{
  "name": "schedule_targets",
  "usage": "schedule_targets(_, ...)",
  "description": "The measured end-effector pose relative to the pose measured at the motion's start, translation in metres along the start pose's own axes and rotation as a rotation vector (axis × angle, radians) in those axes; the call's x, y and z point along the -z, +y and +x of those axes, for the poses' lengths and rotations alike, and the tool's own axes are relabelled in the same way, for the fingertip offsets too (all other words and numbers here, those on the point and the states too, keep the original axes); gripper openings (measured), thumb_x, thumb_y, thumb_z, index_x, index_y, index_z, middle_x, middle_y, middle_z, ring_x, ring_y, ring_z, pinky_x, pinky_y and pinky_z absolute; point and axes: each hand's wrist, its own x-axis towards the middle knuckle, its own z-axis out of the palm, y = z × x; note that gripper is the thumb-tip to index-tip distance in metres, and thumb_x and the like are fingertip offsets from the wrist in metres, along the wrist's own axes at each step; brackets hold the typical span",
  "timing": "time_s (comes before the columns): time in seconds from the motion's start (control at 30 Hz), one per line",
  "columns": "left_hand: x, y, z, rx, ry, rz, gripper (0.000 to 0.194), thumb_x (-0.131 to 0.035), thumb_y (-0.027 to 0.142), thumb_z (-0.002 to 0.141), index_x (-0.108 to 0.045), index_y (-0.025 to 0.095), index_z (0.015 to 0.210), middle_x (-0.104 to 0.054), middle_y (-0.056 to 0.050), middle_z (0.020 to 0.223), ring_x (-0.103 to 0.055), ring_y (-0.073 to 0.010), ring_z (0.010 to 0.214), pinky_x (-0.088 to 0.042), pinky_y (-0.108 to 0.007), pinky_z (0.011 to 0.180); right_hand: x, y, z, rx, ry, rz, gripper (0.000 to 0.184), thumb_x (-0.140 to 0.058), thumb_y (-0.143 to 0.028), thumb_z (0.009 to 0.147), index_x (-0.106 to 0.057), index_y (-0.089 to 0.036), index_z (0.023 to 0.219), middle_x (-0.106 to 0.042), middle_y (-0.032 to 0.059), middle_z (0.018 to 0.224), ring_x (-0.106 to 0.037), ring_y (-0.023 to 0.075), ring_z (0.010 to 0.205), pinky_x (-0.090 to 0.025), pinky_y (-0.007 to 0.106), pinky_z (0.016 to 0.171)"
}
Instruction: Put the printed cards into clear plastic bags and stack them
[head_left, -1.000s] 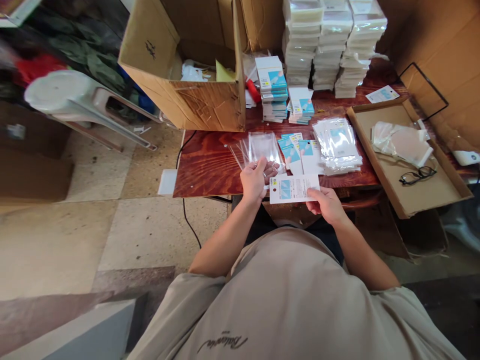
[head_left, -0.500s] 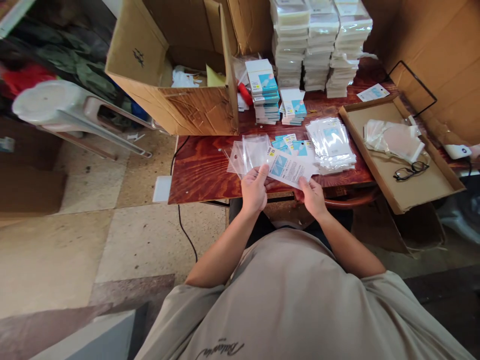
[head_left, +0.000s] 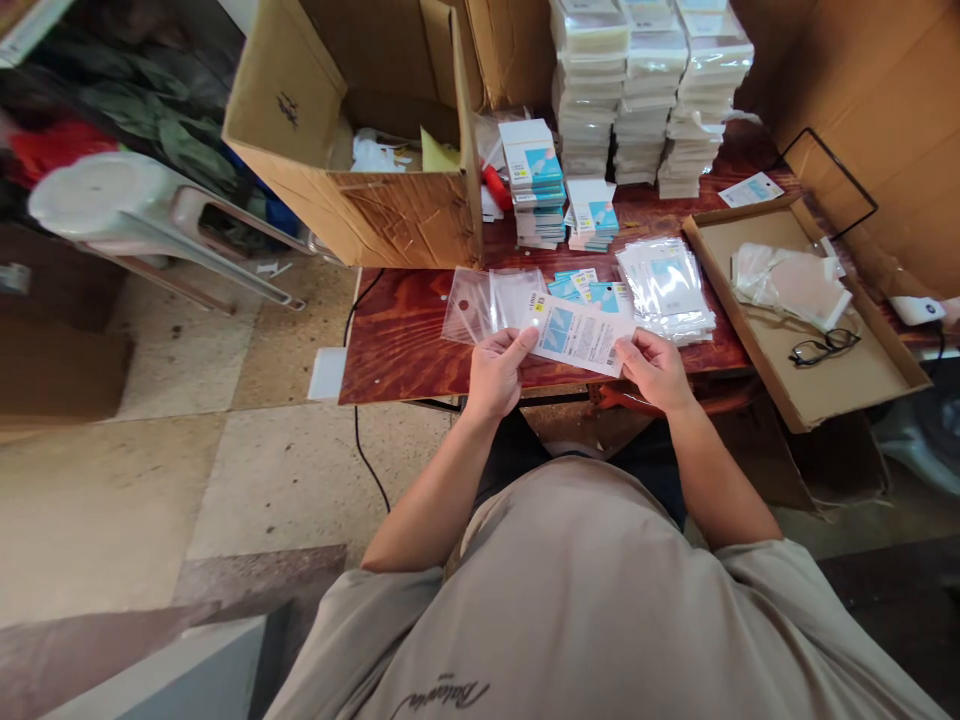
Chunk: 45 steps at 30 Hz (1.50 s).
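Observation:
A white printed card with a blue picture is stretched between my hands, tilted over the table's front edge. My left hand pinches its left end between thumb and fingers. At the opposite end, my right hand is closed on the corner. Clear plastic bags lie just beyond my left hand; whether its fingers also touch one is hidden. Behind the held card are loose blue-and-white cards. A pile of clear bags with cards inside sits beyond my right hand.
A cardboard box stands at the table's back left, beside stacked cards and shorter card stacks. Tall stacks of packaged cards rise behind. On the right, a shallow cardboard tray holds plastic bags and glasses.
My right hand has shifted right along the card to its end corner. The card now lies flatter to view, and the clear bags at left have spread out slightly.

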Motion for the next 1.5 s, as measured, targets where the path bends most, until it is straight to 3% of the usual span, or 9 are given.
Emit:
schedule_targets(0.13, -0.007, -0.006, -0.005, -0.043, 0.015, -0.05, 0.061, -0.103, 0.05, 0.063, -0.077, 0.016, 0.107, -0.083, -0.011, 0.107, -0.08, -0.0365, 0.109, -0.071, -0.044, 0.085, -0.028, 0.002, -0.002, -0.026, -0.02, 0.067, 0.061, -0.08, -0.074, 0.086, -0.05, -0.023, 0.071, -0.046, -0.0051, 0.057, -0.036, 0.0087, 0.051, -0.028, 0.023, 0.046)
schedule_targets(0.27, -0.003, -0.007, -0.01, 0.029, -0.017, 0.005, 0.065, -0.102, 0.053, 0.062, -0.077, 0.015, 0.108, -0.083, -0.013, 0.107, -0.082, -0.0369, 0.097, -0.07, -0.039, 0.066, -0.034, 0.007, 0.0, 0.007, 0.016, 0.087, 0.057, -0.097, -0.066, 0.067, -0.064, -0.023, 0.085, -0.066, 0.0001, 0.079, -0.057, 0.0136, 0.07, -0.048, 0.024, 0.057)
schedule_targets(0.37, -0.001, -0.005, -0.011, 0.037, -0.057, 0.074, 0.066, -0.101, 0.057, 0.062, -0.077, 0.013, 0.107, -0.083, -0.014, 0.106, -0.081, -0.0355, 0.088, -0.067, -0.036, 0.057, -0.029, 0.008, 0.0, -0.052, -0.105, 0.19, 0.061, -0.098, -0.063, 0.068, -0.072, -0.024, 0.107, -0.074, 0.003, 0.094, -0.064, 0.0153, 0.074, -0.055, 0.026, 0.058)
schedule_targets(0.57, 0.001, -0.006, -0.006, -0.176, 0.063, 0.053, 0.053, -0.098, 0.056, 0.071, -0.08, 0.017, 0.101, -0.083, -0.011, 0.105, -0.081, -0.0286, 0.096, -0.068, -0.035, 0.08, -0.04, 0.008, -0.011, -0.195, -0.059, 0.276, 0.053, -0.089, -0.064, 0.081, -0.061, -0.02, 0.073, -0.062, -0.0025, 0.057, -0.051, 0.0091, 0.045, -0.043, 0.022, 0.04)
schedule_targets(0.73, 0.002, -0.01, -0.004, -0.273, 0.157, 0.02, 0.047, -0.094, 0.057, 0.077, -0.082, 0.019, 0.1, -0.083, -0.007, 0.102, -0.08, -0.0241, 0.094, -0.064, -0.033, 0.084, -0.05, 0.008, -0.017, -0.222, -0.069, 0.344, 0.055, -0.092, -0.064, 0.077, -0.065, -0.022, 0.099, -0.073, -0.0025, 0.076, -0.053, 0.0081, 0.043, -0.039, 0.02, 0.033)
schedule_targets(0.87, -0.001, -0.022, -0.011, -0.244, 0.155, 0.067, 0.045, -0.091, 0.058, 0.081, -0.083, 0.019, 0.103, -0.083, -0.007, 0.105, -0.079, -0.0255, 0.097, -0.064, -0.033, 0.083, -0.062, 0.01, -0.015, -0.298, -0.001, 0.376, 0.056, -0.096, -0.063, 0.07, -0.071, -0.019, 0.095, -0.067, -0.0033, 0.063, -0.044, 0.008, 0.037, -0.031, 0.022, 0.03)
schedule_targets(1.03, -0.006, -0.026, -0.017, -0.238, 0.133, 0.012, 0.039, -0.092, 0.053, 0.082, -0.085, 0.02, 0.102, -0.084, -0.006, 0.104, -0.08, -0.0237, 0.094, -0.065, -0.034, 0.084, -0.076, 0.01, -0.013, -0.137, 0.191, 0.467, 0.051, -0.102, -0.052, 0.064, -0.078, -0.02, 0.096, -0.081, 0.0054, 0.093, -0.073, 0.0189, 0.075, -0.061, 0.029, 0.06)
schedule_targets(1.27, -0.008, -0.009, -0.011, -0.177, 0.168, -0.113, 0.051, -0.099, 0.057, 0.069, -0.082, 0.018, 0.097, -0.084, -0.008, 0.103, -0.08, -0.0267, 0.103, -0.065, -0.036, 0.091, -0.044, 0.015, -0.022, -0.183, -0.127, 0.289, 0.049, -0.089, -0.065, 0.08, -0.074, -0.019, 0.087, -0.065, -0.0001, 0.057, -0.053, 0.0122, 0.042, -0.04, 0.025, 0.038)
schedule_targets(1.5, -0.014, -0.024, -0.016, -0.22, 0.122, -0.053, 0.044, -0.094, 0.054, 0.079, -0.083, 0.018, 0.101, -0.083, -0.009, 0.106, -0.08, -0.0288, 0.103, -0.066, -0.039, 0.091, -0.066, 0.019, -0.022, -0.131, 0.239, 0.255, 0.057, -0.094, -0.065, 0.073, -0.057, -0.022, 0.072, -0.059, -0.0044, 0.057, -0.043, 0.0077, 0.043, -0.033, 0.023, 0.038)
